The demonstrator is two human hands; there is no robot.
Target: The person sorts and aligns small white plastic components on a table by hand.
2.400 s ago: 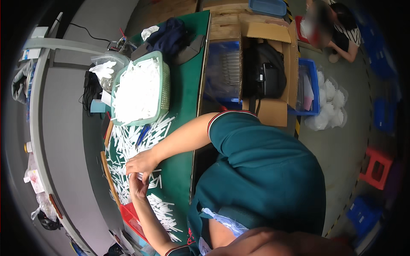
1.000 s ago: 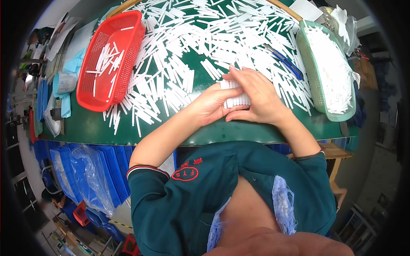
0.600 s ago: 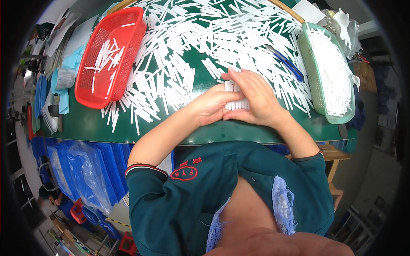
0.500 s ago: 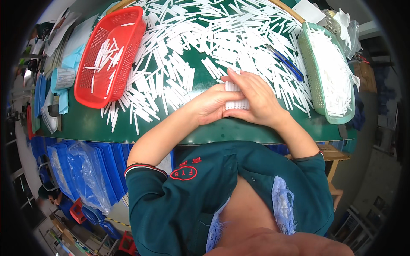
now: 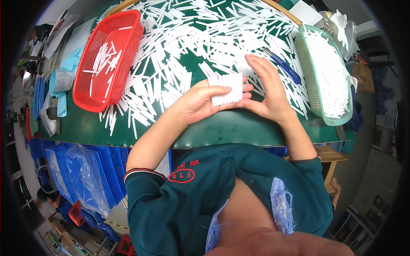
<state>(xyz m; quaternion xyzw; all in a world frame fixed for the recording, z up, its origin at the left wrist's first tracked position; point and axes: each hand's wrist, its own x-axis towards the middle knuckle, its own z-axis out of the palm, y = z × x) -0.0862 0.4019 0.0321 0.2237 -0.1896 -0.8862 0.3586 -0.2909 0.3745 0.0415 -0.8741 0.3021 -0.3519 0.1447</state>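
A row of short white sticks [image 5: 227, 90] lies side by side across the palm and fingers of my left hand [image 5: 200, 102]. The left thumb presses down on top of the row. My right hand [image 5: 273, 91] is just to the right, its fingers spread and its thumb close to the left fingertips. Nothing is in the right hand. Beyond both hands, many loose white sticks [image 5: 171, 81] are scattered over the green tabletop [image 5: 213, 132].
At the left stands a red basket [image 5: 79, 91] with some white sticks inside. A pale green basket [image 5: 314, 81], heaped with white sticks, stands at the right. Blue-handled tweezers or pliers [image 5: 285, 68] lie among the sticks. Blue panels [image 5: 102, 166] stand below the table's left edge.
My right hand has come off the bundle and opened, shifting right. My left hand has moved slightly left with the sticks, which now show in a flat row.
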